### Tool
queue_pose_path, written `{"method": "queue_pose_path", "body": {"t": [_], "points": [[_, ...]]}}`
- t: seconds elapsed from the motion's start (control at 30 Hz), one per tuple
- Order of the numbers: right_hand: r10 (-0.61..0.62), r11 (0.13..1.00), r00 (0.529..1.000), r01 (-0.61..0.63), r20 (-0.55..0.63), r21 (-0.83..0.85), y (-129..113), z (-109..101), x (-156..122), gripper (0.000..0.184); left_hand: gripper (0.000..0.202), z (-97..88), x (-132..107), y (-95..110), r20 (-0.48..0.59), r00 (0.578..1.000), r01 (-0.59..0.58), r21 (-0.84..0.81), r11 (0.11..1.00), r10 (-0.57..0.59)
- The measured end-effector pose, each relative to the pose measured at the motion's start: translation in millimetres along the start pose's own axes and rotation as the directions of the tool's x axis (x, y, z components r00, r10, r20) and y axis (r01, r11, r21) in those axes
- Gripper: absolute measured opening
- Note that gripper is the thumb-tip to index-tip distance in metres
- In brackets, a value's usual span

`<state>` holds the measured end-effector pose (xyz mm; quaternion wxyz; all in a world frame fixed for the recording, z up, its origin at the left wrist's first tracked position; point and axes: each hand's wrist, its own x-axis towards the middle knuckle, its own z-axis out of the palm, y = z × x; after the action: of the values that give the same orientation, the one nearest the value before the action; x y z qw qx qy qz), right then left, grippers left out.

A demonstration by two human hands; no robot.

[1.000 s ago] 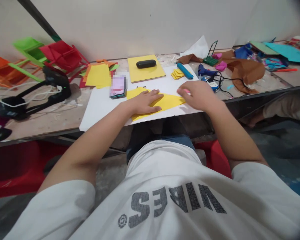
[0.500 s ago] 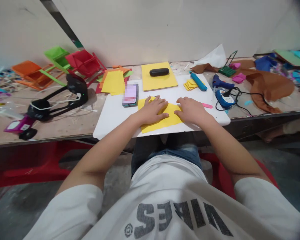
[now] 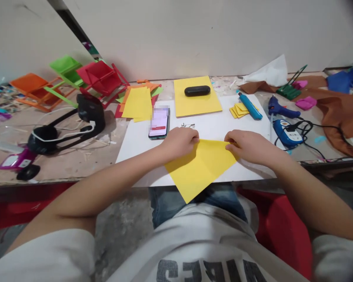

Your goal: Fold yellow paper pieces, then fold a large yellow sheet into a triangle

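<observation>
A yellow paper sheet [image 3: 200, 168] lies over the near edge of a white board [image 3: 135, 145], one corner hanging past the table toward my lap. My left hand [image 3: 180, 142] pinches the sheet's upper left edge with fingers closed. My right hand [image 3: 247, 147] pinches the upper right edge the same way. A phone [image 3: 159, 123] lies just left of my left hand.
A yellow pad [image 3: 197, 102] with a black case [image 3: 197, 91] sits behind the board. Coloured sheets [image 3: 138, 102], folded yellow pieces [image 3: 239, 110], a blue marker [image 3: 251, 107], a glue gun [image 3: 281, 112] with a cord, brown paper [image 3: 341, 113], a black lamp [image 3: 64, 127] and small coloured chairs [image 3: 97, 78] crowd the table.
Both hands went from pressing flat on the folded yellow paper to pinching its top edge. The sheet is now opened out and pulled toward me, over the table edge.
</observation>
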<state>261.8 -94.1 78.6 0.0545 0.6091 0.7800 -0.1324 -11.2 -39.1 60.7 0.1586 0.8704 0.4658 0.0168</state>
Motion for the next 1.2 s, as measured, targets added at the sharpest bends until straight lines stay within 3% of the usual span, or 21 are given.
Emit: {"method": "queue_pose_path", "body": {"t": [0.1,0.23,0.33,0.53,0.73,0.9,1.03,1.2], "points": [[-0.057,0.998,0.998,0.057,0.007,-0.007,-24.0,-8.6,12.2,0.033,0.034,-9.0,-8.0,4.7,0.002,1.0,0.008,-0.095,0.995,-0.008],[-0.159,0.987,0.987,0.159,0.032,-0.016,-60.3,-17.3,36.7,0.038,0.034,-18.6,-14.4,11.6,-0.012,0.999,0.044,-0.094,0.995,-0.045],[-0.218,0.976,0.973,0.218,0.073,-0.001,-72.2,-20.7,49.3,0.037,0.035,-25.6,-22.7,3.6,0.018,0.995,0.103,-0.087,0.991,-0.102],[-0.316,0.947,0.928,0.297,0.199,0.119,-69.0,-19.4,59.3,0.036,0.036,-42.7,-50.0,-38.2,0.169,0.98,0.151,-0.261,0.953,-0.109],[-0.365,0.931,0.904,0.348,0.222,0.115,-65.5,-19.2,61.6,0.036,0.032,-54.9,-68.4,-75.4,0.21,0.974,0.186,-0.506,0.842,-0.09],[-0.335,0.942,0.933,0.328,0.133,0.07,-46.5,-8.6,52.9,0.038,0.034,-55.2,-75.1,-97.4,0.18,0.98,0.168,-0.528,0.833,-0.083],[-0.266,0.963,0.962,0.262,0.058,0.069,-31.0,2.9,44.7,0.037,0.034,-48.5,-79.6,-107.8,0.128,0.978,0.207,-0.511,0.834,-0.164],[-0.167,0.985,0.977,0.159,0.129,0.071,-37.9,-9.9,37.0,0.038,0.039,-49.5,-83.6,-115.9,0.132,0.96,0.278,-0.48,0.832,-0.245]]}}
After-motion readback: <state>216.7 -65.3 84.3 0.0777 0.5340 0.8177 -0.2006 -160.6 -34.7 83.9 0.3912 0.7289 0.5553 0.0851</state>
